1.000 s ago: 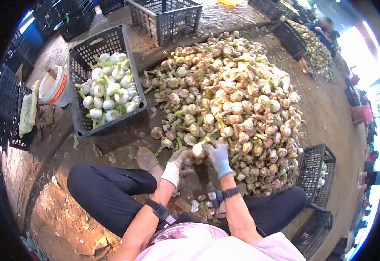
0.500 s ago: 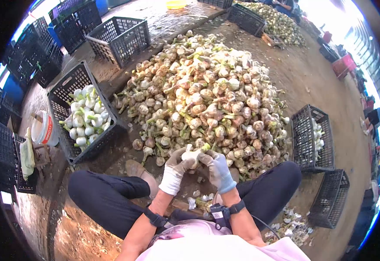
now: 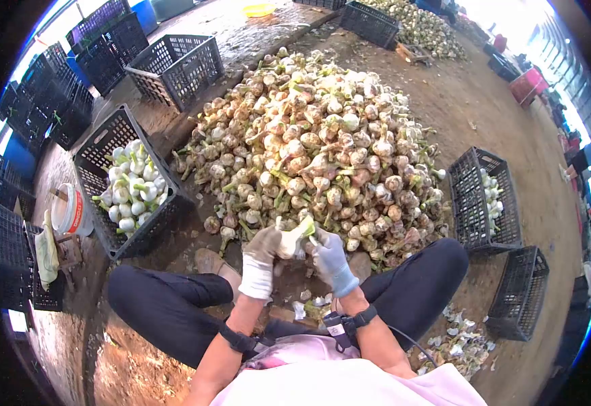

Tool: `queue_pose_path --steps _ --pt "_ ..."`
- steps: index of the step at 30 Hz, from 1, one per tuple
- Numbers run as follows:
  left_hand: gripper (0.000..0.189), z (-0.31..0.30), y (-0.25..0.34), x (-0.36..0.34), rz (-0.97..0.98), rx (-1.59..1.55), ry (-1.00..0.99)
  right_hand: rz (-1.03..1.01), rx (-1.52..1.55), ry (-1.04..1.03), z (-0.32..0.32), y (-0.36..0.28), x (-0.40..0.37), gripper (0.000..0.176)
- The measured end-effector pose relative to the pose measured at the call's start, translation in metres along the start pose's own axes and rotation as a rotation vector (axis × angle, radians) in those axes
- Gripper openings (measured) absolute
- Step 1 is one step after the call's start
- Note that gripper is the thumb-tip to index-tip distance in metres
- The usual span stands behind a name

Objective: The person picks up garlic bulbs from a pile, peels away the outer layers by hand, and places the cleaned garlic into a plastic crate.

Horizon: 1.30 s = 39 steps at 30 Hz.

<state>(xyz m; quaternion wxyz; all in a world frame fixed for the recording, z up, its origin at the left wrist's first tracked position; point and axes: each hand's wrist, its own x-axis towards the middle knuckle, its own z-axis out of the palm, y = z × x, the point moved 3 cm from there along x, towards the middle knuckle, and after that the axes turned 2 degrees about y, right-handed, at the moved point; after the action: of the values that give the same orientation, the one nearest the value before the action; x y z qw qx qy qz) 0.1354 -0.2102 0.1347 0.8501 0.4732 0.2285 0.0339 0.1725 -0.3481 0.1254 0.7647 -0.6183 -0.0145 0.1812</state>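
A white glove (image 3: 257, 271) covers the left hand (image 3: 262, 245), a pale blue one the right hand (image 3: 329, 257); black wrist straps (image 3: 237, 338), black trousers (image 3: 167, 304), pink shirt (image 3: 336, 386).

A farm-produce sorting yard: a big heap of garlic (image 3: 315, 145) lies on the dirt floor (image 3: 512, 122), ringed by black plastic crates (image 3: 173, 64), with a second heap (image 3: 420, 24) at the far side.

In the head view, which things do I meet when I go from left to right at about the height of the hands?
White bucket → crate of white garlic → left hand → garlic bulb → right hand → crate at the right
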Motion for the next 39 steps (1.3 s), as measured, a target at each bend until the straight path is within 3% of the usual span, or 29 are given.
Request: queue_pose_path --steps 1,3,5,7,9,10,11,12,13,15,16,17,18,19,20,21,23,24,26,27,29,30,31,33,34,35,37,38,39 --pt "0.035 -0.004 -0.004 0.000 -0.210 -0.224 0.048 -0.072 -0.070 0.021 0.003 0.002 0.001 0.018" --pt "0.040 -0.009 -0.003 -0.002 -0.318 -0.231 -0.001 -0.055 0.013 0.020 0.005 0.009 0.005 0.018" --pt "0.046 -0.015 -0.007 -0.001 -0.428 -0.231 -0.052 -0.542 -0.840 0.022 0.011 0.007 0.007 0.021" --pt "0.056 -0.020 -0.019 0.005 -0.565 -0.218 -0.086 -0.601 -0.847 0.044 0.011 0.012 0.006 0.031" --pt "0.058 -0.016 -0.010 0.003 -0.610 -0.243 -0.186 0.046 0.165 -0.030 0.016 0.003 0.001 0.035" --pt "0.057 -0.015 -0.008 0.001 -0.559 -0.123 0.010 0.203 0.285 -0.159 0.014 -0.005 -0.004 0.041" --pt "0.056 -0.017 -0.003 -0.002 -0.505 0.002 0.200 0.205 0.282 -0.162 0.015 -0.002 -0.004 0.041" --pt "0.048 -0.013 -0.001 -0.004 -0.471 -0.056 0.020 0.242 0.245 -0.183 0.015 0.003 -0.005 0.036" --pt "0.048 -0.018 -0.011 0.003 -0.476 -0.057 0.016 0.280 0.207 -0.200 0.014 0.007 -0.008 0.031" --pt "0.039 -0.035 -0.036 0.028 -0.165 0.116 0.031 0.204 -0.028 -0.203 0.010 0.001 -0.011 0.022" --pt "0.033 -0.030 -0.029 0.027 0.456 0.654 0.079 -0.119 -0.267 -0.242 0.007 0.000 -0.007 0.019" --pt "0.030 -0.007 -0.005 0.002 0.438 0.397 -0.004 -0.437 -0.502 -0.274 0.007 -0.003 -0.008 0.017" --pt "0.030 -0.004 0.004 -0.005 0.403 0.424 0.004 -0.791 -0.680 -0.288 0.011 -0.021 -0.008 0.017" --pt "0.030 -0.005 0.009 -0.004 0.364 0.456 0.011 -0.242 -0.410 -0.342 0.003 0.004 0.004 0.016" --pt "0.039 -0.029 -0.013 0.031 -0.093 0.289 -0.210 -0.500 -0.777 -0.398 0.003 0.000 0.004 0.022" --pt "0.040 -0.011 0.013 -0.011 -0.396 0.034 0.054 0.100 -0.110 -0.286 0.006 -0.001 0.007 0.019" --pt "0.043 -0.020 0.010 0.002 -0.557 -0.068 -0.234 0.323 0.014 -0.284 0.007 -0.001 0.009 0.015" --pt "0.043 -0.026 -0.005 0.016 -0.560 -0.067 -0.228 0.328 0.018 -0.286 0.007 0.007 0.009 0.015" --pt "0.041 -0.041 -0.022 0.045 -0.272 0.254 0.087 0.298 0.082 -0.107 0.004 0.019 0.015 0.014" --pt "0.041 -0.042 -0.023 0.044 -0.271 0.255 0.087 0.298 0.083 -0.108 0.004 0.020 0.013 0.014" --pt "0.038 -0.035 -0.014 0.036 0.138 0.447 -0.063 0.217 -0.155 -0.089 0.001 0.019 0.010 0.014" --pt "0.029 -0.026 -0.025 0.037 0.245 0.375 -0.223 0.019 -0.446 -0.121 0.004 0.018 0.012 0.014" --pt "0.027 -0.030 -0.033 0.035 0.246 0.809 -0.168 0.027 -0.438 -0.128 0.003 0.019 0.011 0.014" --pt "0.025 -0.021 -0.021 0.015 0.018 0.335 -0.174 -0.269 -0.829 -0.160 0.006 -0.008 0.004 0.013" --pt "0.023 -0.026 -0.023 0.016 -0.048 0.248 -0.136 0.122 -0.323 -0.147 -0.001 -0.011 0.000 0.012" --pt "0.021 -0.030 -0.026 0.021 -0.109 0.159 -0.104 0.292 0.111 -0.141 -0.006 -0.003 0.001 0.013" --pt "0.011 -0.029 -0.029 0.030 0.301 0.593 -0.102 0.349 0.073 -0.101 -0.014 0.006 0.001 0.014" --pt "0.012 -0.026 -0.023 0.027 0.378 0.668 -0.101 0.342 0.070 -0.105 -0.015 0.009 0.004 0.014" --pt "0.013 -0.023 -0.018 0.026 0.452 0.744 -0.097 0.073 -0.286 -0.101 -0.018 0.009 0.009 0.017"
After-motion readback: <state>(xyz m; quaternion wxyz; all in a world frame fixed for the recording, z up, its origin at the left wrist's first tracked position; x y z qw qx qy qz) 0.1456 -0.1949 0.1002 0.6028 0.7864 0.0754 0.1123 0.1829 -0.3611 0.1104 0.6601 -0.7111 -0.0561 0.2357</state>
